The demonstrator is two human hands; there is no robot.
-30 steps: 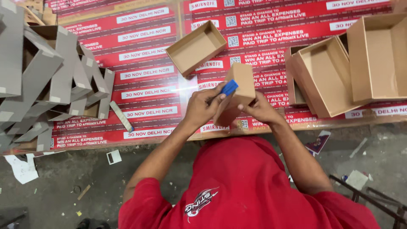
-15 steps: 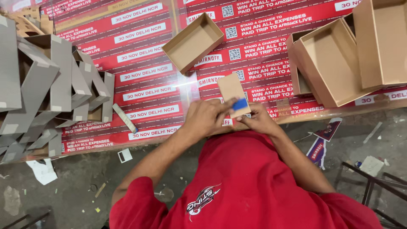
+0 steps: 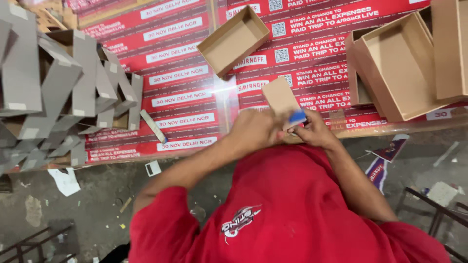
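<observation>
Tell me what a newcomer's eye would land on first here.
First the two hands at centre: the left hand and right hand meet on a tan cardboard piece with a small blue object. Next, open brown boxes on the right, and grey folded cardboard heaped left.

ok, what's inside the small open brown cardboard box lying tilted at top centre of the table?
The small open brown cardboard box shows only its bare brown floor and inner walls; nothing lies in it. What is beneath it is covered, beyond the red printed sheets around it.
</observation>
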